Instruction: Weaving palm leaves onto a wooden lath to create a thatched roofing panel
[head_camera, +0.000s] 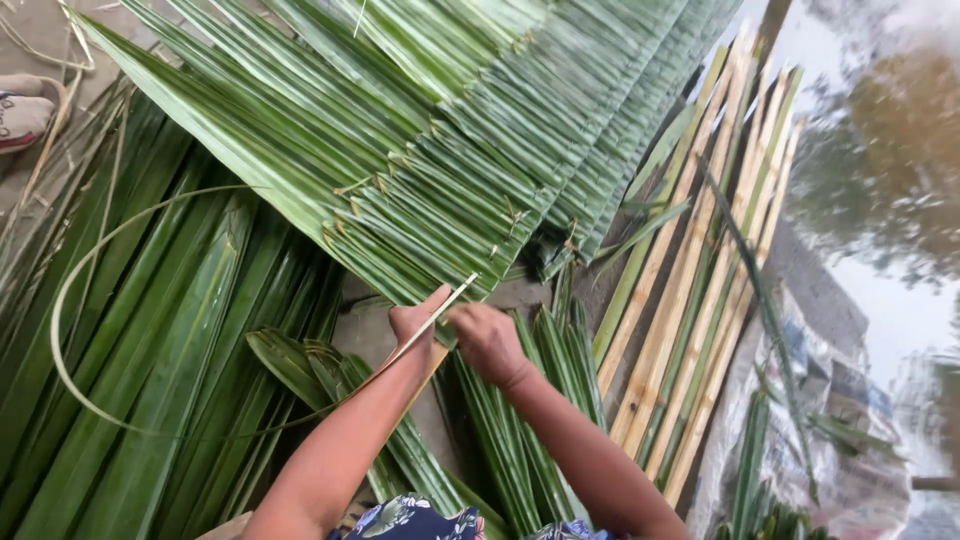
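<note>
A wide panel of folded green palm leaves (450, 130) lies stitched side by side, sloping from upper right to centre. My left hand (418, 325) pinches a thin pale strip (440, 310) at the panel's lower edge; the strip loops far out to the left (60, 320) and back. My right hand (488, 340) presses on the folded leaf ends right beside it, fingers closed on the leaves. Both forearms reach up from the bottom of the view.
Loose long green leaves (150, 380) lie on the left and under my arms. A bundle of split bamboo sticks (700, 300) lies on the right. Beyond it are a plastic sheet (850, 440) and water (880, 150). A sandal (20, 110) sits at upper left.
</note>
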